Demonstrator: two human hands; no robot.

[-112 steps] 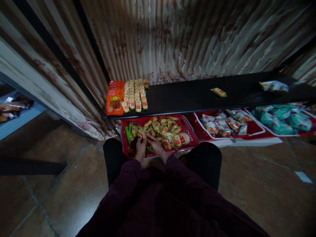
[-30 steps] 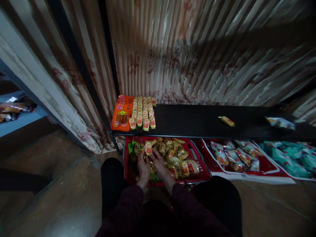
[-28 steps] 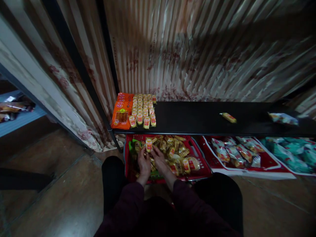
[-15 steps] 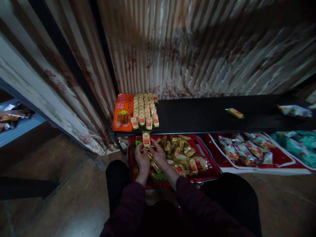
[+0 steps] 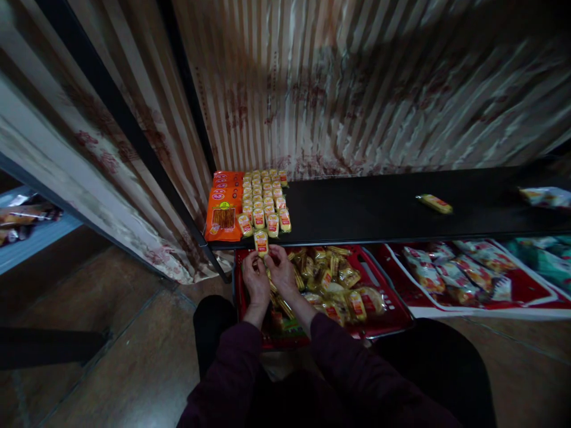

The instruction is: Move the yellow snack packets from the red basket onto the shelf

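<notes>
I am crouched down on the brown floor (image 5: 111, 356), and both my hands are up in front of me. My left hand (image 5: 255, 279) and my right hand (image 5: 282, 270) are close together, and the fingertips of both are pinched on one small yellow snack pack (image 5: 261, 242). I hold it by its lower end, one hand on each side, so I think that is why it stays upright with its red label facing me. The pack is in the air, just at the front edge of the black shelf (image 5: 379, 208), right below the rows of packs (image 5: 263, 199) that look the same. Those rows sit tight side by side in the left corner of the shelf, I think so that they hold each other up. Flat orange packs (image 5: 222, 205) lie touching them on the left, against the striped wall (image 5: 357, 89). Under my hands is a red basket (image 5: 395, 315) on the floor, full of more yellow packs in a loose heap. It is between my knees, so it is easy to reach. One lone pack (image 5: 435, 204) lies on its side farther right on the shelf, well apart from the rows. A red tray (image 5: 401, 279) with bigger bags sits beside the basket.
</notes>
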